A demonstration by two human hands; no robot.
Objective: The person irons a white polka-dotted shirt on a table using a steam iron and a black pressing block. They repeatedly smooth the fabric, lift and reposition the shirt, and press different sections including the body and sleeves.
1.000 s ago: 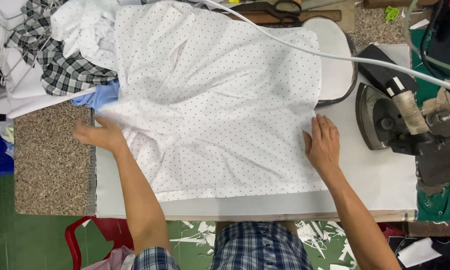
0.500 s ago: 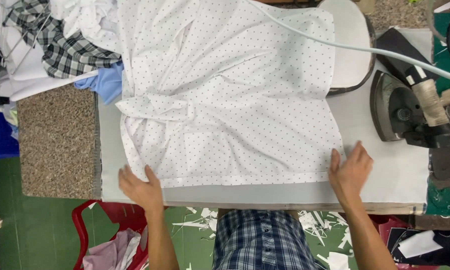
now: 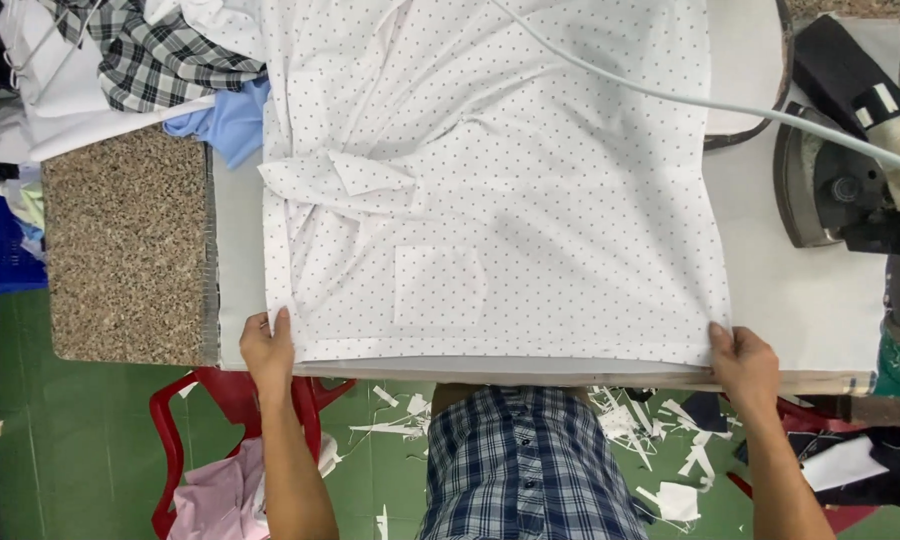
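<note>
Both hands, left and right, have dropped to pinch the white dotted cotton shirt's lower-frame hem corners, now pulled flatter on the counter.

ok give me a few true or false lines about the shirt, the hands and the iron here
1. Both hands grip the near hem of the dotted shirt. True: left hand at one corner, right hand at the other.
2. The iron sits on the shirt. False: it rests on the board, to the right of the shirt.
3. A white cord crosses over the shirt. True.
4. The shirt is plaid. False: white with small dots; a plaid cloth lies at upper left.
</note>
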